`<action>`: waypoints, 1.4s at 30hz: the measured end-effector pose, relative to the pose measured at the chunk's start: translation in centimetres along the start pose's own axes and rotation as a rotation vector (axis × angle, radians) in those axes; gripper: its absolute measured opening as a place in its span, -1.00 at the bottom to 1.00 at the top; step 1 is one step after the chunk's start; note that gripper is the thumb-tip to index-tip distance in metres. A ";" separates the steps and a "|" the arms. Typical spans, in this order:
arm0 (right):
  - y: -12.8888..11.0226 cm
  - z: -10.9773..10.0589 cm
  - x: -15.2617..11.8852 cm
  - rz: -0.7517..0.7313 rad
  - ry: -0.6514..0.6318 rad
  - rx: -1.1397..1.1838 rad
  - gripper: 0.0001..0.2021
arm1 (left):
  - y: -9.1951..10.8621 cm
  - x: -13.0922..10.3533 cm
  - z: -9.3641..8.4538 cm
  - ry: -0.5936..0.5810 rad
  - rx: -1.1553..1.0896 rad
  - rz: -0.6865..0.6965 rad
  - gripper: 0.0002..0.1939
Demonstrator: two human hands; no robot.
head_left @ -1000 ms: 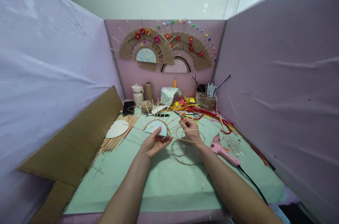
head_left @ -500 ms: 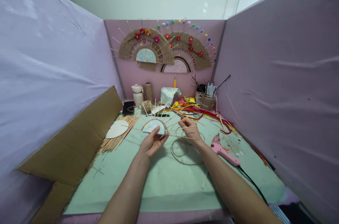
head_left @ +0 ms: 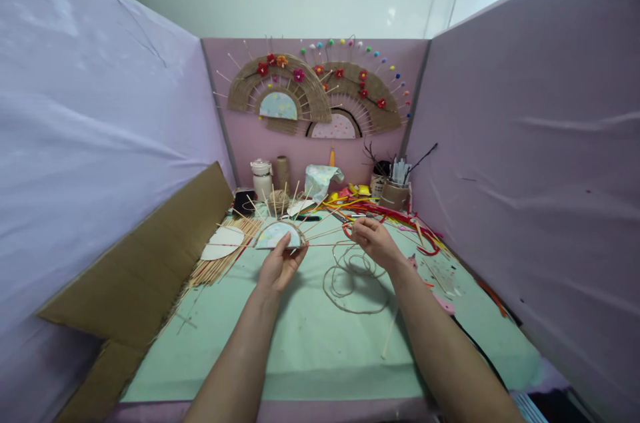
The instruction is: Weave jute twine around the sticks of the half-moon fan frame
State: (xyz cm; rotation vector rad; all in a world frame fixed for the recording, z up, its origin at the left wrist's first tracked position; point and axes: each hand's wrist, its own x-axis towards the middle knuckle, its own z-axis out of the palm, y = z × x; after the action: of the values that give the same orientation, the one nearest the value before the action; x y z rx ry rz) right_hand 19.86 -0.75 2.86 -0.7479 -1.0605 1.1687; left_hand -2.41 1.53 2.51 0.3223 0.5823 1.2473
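Observation:
My left hand (head_left: pixel 281 266) grips a half-round piece (head_left: pixel 274 235) covered in pale floral fabric, thumb on its face and fingers beneath. Thin wooden sticks (head_left: pixel 299 195) fan out from its curved edge, and brown twine runs along that edge. My right hand (head_left: pixel 374 242) is off to the right, its fingertips pinched on what looks like a strand of twine stretched from the piece. Loose loops of twine (head_left: pixel 345 290) lie on the table under and beside this hand. My right forearm partly covers a pink glue gun (head_left: pixel 445 305).
Bamboo sticks (head_left: pixel 220 262) and a white oval card (head_left: pixel 222 243) lie at left beside a cardboard sheet (head_left: pixel 145 250). Farther back are a twine ball (head_left: pixel 279 202), a white jar (head_left: pixel 261 180) and red and yellow strips (head_left: pixel 395 215). Finished fans (head_left: pixel 280 80) hang on the back panel.
My right hand has moved right and slightly up, away from the half-round piece. My left hand has shifted the piece a little left and turned it flatter toward me.

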 end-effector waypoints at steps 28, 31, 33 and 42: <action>3.7 0.9 1.0 -0.087 0.281 -0.098 -0.70 | -1.0 -2.5 -0.5 -0.319 0.353 -0.416 -0.84; 3.8 0.7 1.2 -0.101 0.310 -0.094 -0.69 | -1.0 -2.6 -0.4 -0.359 0.355 -0.411 -0.80; 3.8 0.7 1.2 -0.106 0.327 -0.091 -0.69 | -1.1 -2.6 -0.3 -0.358 0.361 -0.406 -0.79; 3.5 0.9 1.1 -0.124 0.325 -0.114 -0.67 | -1.1 -2.3 -0.2 -0.336 0.348 -0.425 -0.74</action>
State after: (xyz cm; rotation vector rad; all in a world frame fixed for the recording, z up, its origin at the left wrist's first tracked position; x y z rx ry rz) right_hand 17.87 1.19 0.32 -0.9133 -0.8912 0.8521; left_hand -2.14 -0.96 2.31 0.6490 0.5400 0.6601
